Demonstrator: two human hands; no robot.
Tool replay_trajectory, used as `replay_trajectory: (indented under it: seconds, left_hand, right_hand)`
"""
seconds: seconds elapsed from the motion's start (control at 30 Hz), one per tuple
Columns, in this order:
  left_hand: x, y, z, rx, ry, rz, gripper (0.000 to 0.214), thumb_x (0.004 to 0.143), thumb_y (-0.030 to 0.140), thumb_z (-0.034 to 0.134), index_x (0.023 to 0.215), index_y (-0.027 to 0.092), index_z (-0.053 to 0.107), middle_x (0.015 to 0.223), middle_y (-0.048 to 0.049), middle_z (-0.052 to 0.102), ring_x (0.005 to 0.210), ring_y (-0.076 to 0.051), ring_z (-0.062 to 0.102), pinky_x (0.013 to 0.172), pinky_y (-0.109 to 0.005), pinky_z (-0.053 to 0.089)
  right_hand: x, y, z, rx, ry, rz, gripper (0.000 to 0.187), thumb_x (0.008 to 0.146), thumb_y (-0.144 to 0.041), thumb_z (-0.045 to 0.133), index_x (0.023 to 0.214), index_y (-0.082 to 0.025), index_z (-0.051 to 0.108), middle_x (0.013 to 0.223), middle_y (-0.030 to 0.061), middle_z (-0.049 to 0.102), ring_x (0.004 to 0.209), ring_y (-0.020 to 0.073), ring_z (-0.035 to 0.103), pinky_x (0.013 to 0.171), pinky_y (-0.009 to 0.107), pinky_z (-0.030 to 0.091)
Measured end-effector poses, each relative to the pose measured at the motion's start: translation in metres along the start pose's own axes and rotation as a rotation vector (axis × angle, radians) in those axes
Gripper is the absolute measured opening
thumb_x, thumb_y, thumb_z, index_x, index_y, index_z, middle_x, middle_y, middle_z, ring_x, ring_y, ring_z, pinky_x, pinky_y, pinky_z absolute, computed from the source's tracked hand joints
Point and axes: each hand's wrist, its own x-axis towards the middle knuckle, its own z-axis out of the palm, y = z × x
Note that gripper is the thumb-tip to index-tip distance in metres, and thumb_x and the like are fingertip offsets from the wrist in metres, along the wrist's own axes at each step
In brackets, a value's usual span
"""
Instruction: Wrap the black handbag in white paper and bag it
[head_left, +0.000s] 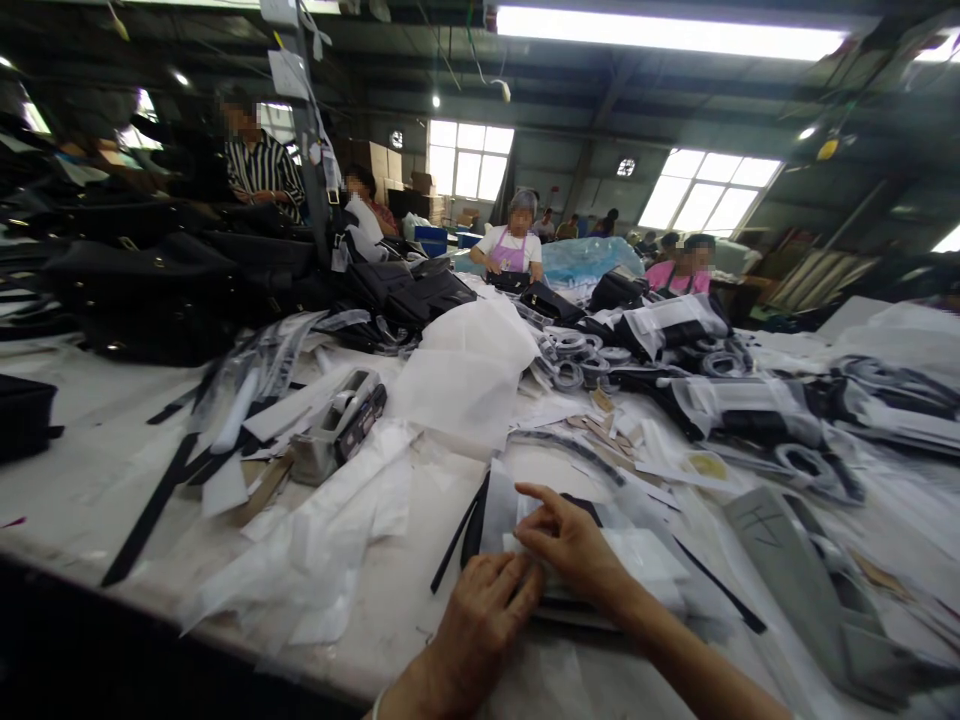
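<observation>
My left hand (480,610) rests knuckles-up on the white table (90,480), its fingers curled onto the near edge of a flat white paper-wrapped piece (637,560). My right hand (570,545) lies across the same piece, fingers bent and pinching its white wrapping, with a black part (474,525) showing under the paper to the left. A thin black strap (450,550) sticks out beside it.
A grey tape dispenser (341,420) stands to the left among white paper sheets (465,375) and black straps (161,500). Black bags (150,290) pile up at the back left. Wrapped black straps (742,405) cover the right. Other people (514,245) work at the far side.
</observation>
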Motion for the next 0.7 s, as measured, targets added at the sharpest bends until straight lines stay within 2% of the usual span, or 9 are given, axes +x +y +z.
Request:
replay_trajectory:
  seconds: [0.1,0.3,0.4,0.53,0.63,0.7]
  left_hand:
    - [0.001,0.001,-0.005,-0.051,-0.034,-0.019,0.033,0.102,0.014,0.039,0.130,0.012,0.057,0.115,-0.0122,0.067,0.103,-0.019,0.064,0.086,-0.033,0.055]
    - [-0.004,0.000,0.000,-0.131,-0.030,-0.079,0.034,0.098,0.010,0.034,0.126,0.008,0.054,0.108,-0.0135,0.068,0.097,-0.021,0.065,0.082,-0.036,0.057]
    - [-0.007,0.001,0.003,-0.154,-0.004,-0.112,0.030,0.095,0.009,0.037,0.121,0.011,0.053,0.103,-0.0120,0.068,0.092,-0.020,0.066,0.078,-0.034,0.058]
    - [-0.009,0.002,0.003,-0.220,-0.003,-0.158,0.030,0.095,0.013,0.045,0.124,0.014,0.050,0.103,-0.0101,0.068,0.093,-0.020,0.067,0.080,-0.035,0.058]
    - [-0.011,0.002,0.002,-0.242,0.004,-0.177,0.032,0.098,0.019,0.046,0.130,0.013,0.046,0.104,-0.0111,0.069,0.094,-0.021,0.068,0.079,-0.035,0.059]
    - [-0.012,0.001,0.001,-0.223,-0.015,-0.176,0.038,0.101,0.022,0.044,0.137,0.011,0.041,0.112,-0.0151,0.068,0.100,-0.022,0.068,0.082,-0.036,0.058]
  right_hand:
    - [-0.014,0.003,0.001,-0.046,-0.024,-0.005,0.042,0.081,-0.028,0.062,0.123,-0.022,0.062,0.084,0.0018,0.076,0.079,0.0217,0.072,0.078,0.034,0.055]
    - [-0.029,0.008,0.007,-0.191,0.056,-0.138,0.023,0.087,-0.030,0.060,0.107,-0.024,0.070,0.092,0.0041,0.079,0.088,0.0249,0.074,0.083,0.036,0.057]
    - [-0.037,0.011,0.012,-0.178,0.091,-0.201,0.025,0.090,-0.031,0.058,0.112,-0.026,0.068,0.094,0.0034,0.079,0.089,0.0245,0.075,0.083,0.036,0.060]
    - [-0.052,0.017,0.015,-0.184,0.127,-0.306,0.033,0.092,-0.026,0.058,0.125,-0.027,0.063,0.099,0.0024,0.078,0.091,0.0225,0.075,0.083,0.033,0.062]
    - [-0.063,0.023,0.015,-0.239,0.166,-0.452,0.038,0.093,-0.020,0.058,0.130,-0.030,0.060,0.108,0.0020,0.077,0.096,0.0207,0.074,0.086,0.030,0.061]
    - [-0.067,0.025,0.015,-0.271,0.187,-0.559,0.043,0.094,-0.016,0.059,0.133,-0.032,0.057,0.116,0.0016,0.074,0.102,0.0195,0.072,0.090,0.029,0.060]
